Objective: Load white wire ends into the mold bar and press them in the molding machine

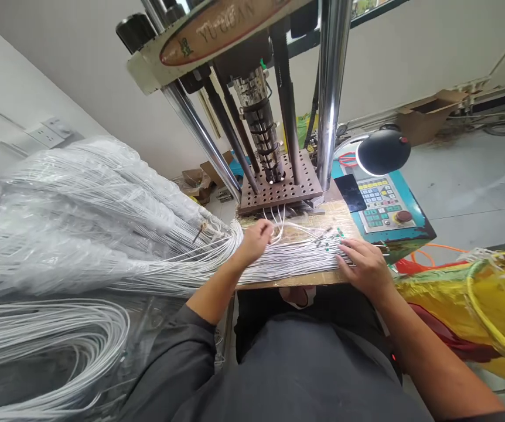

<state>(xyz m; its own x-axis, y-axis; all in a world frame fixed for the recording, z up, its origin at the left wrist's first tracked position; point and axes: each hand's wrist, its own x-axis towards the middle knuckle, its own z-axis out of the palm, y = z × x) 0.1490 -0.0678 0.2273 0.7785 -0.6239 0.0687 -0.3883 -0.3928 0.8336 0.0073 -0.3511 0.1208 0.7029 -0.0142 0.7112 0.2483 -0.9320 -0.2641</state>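
Note:
A thick bundle of thin white cables lies across a worn wooden board in front of a vertical moulding press. My left hand is curled over the cables near the middle of the board, fingers pinched on a few strands that run up towards the perforated metal plate. My right hand rests palm down on the right end of the bundle, fingers spread over the green-tipped cable ends.
Large plastic-wrapped bunches of white cable fill the left side. A teal control panel with buttons and a black lamp head sit right of the board. Yellow sacking with cables lies at the far right; cardboard boxes stand on the floor behind.

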